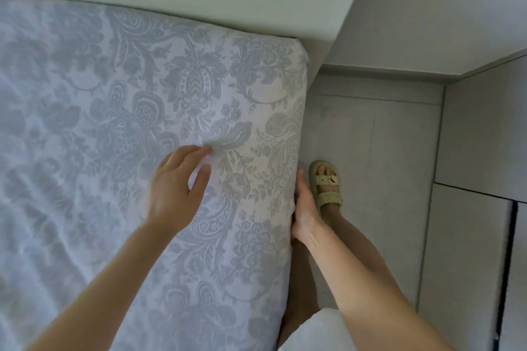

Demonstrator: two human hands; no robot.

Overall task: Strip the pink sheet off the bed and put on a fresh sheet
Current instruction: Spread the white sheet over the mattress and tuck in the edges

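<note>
Bed corner [296,54] wears floral sheet [171,88].

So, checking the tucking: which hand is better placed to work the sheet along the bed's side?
Likely the right hand: it lies against the bed's side edge, while the left hand rests on top of the sheet.

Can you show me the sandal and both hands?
sandal [328,179]: head view, on its front strap with the buckle.
left hand [174,182]: head view, on the back of the hand.
right hand [304,211]: head view, on the back of the hand.
</note>
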